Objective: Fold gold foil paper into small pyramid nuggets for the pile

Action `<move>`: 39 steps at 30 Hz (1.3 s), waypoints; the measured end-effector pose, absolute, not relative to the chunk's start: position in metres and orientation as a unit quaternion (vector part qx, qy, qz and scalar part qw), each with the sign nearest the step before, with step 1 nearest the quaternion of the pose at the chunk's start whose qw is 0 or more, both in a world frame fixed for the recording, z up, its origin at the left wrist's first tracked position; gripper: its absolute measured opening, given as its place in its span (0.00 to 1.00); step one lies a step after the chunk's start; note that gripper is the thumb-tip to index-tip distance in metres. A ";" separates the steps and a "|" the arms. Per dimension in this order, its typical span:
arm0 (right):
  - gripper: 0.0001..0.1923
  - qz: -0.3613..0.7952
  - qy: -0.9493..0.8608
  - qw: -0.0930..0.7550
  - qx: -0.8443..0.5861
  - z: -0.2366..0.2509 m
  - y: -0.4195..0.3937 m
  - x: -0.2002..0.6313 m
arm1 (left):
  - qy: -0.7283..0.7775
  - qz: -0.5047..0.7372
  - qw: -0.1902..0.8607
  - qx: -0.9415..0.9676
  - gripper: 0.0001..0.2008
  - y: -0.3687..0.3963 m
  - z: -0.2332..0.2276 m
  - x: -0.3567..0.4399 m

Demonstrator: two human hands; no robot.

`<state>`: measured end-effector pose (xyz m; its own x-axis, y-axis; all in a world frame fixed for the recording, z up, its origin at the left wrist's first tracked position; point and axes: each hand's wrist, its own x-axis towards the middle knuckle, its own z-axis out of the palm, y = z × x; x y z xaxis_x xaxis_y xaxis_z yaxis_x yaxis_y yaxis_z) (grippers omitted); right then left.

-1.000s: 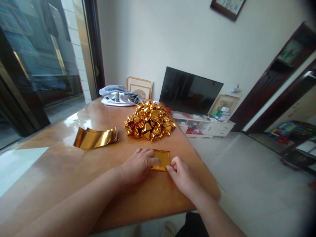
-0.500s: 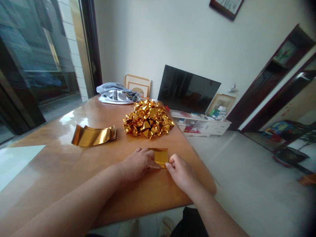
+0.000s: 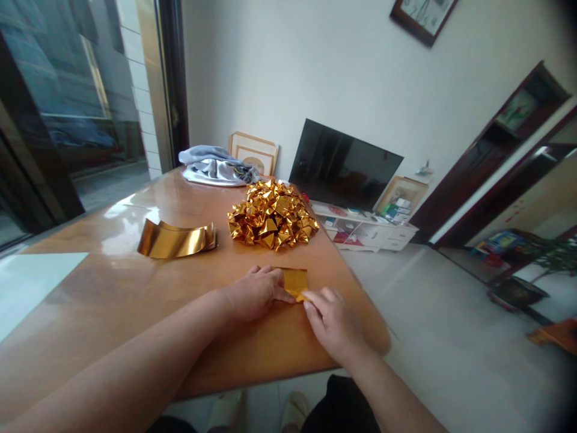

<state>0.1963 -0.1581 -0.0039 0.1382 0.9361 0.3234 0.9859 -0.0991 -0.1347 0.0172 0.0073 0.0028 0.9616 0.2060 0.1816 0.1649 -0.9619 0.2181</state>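
Right now, from my head view, my left hand (image 3: pixel 253 293) lies flat, palm down, pressing the near left part of a small gold foil sheet (image 3: pixel 295 280) onto the table (image 3: pixel 112 300). My right hand (image 3: pixel 332 320) sits just right of it, fingertips (image 3: pixel 310 304) pinching the sheet's near corner; the grip is narrow, closed on the foil. Beyond both hands, farther up the table, rests a heap of folded gold foil pieces (image 3: pixel 271 214). Well to the left of my left hand lies a curled stack of gold sheets (image 3: pixel 177 239). Far behind the heap, a grey cloth bundle (image 3: pixel 215 166) sits at the table's far edge.
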 end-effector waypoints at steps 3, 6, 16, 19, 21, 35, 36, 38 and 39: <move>0.16 -0.099 -0.669 0.103 -0.729 0.000 -0.165 0.184 | 0.090 0.101 0.098 0.986 0.23 0.008 0.003 0.017; 0.18 -0.119 -0.668 0.069 -0.731 0.003 -0.169 0.182 | 0.092 0.099 0.100 0.986 0.22 0.008 0.003 0.017; 0.12 -0.097 -0.655 0.087 -0.744 0.020 -0.175 0.204 | 0.096 0.107 0.104 0.984 0.22 0.008 0.001 0.018; 0.11 -0.027 -0.643 0.206 -0.737 0.022 -0.157 0.201 | 0.094 0.107 0.107 0.984 0.22 0.007 0.002 0.018; 0.06 0.039 -0.634 0.294 -0.714 0.015 -0.140 0.199 | 0.091 0.105 0.103 0.985 0.22 0.007 0.003 0.017; 0.04 0.303 -0.549 0.193 -0.755 0.013 -0.092 0.206 | 0.118 0.102 0.168 0.973 0.18 0.019 0.005 0.013; 0.05 0.310 -0.549 0.184 -0.754 0.013 -0.090 0.207 | 0.122 0.103 0.172 0.972 0.17 0.021 0.004 0.013; 0.05 0.319 -0.547 0.169 -0.755 0.011 -0.087 0.210 | 0.131 0.107 0.176 0.970 0.15 0.023 0.001 0.012; 0.06 0.319 -0.547 0.164 -0.757 0.009 -0.085 0.210 | 0.137 0.109 0.177 0.968 0.14 0.025 0.000 0.012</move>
<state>0.2103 -0.0855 0.0094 0.1984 0.9317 -0.3042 0.7227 -0.3487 -0.5967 0.0123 0.0245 0.0004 0.9387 0.3036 0.1631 0.2262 -0.8998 0.3730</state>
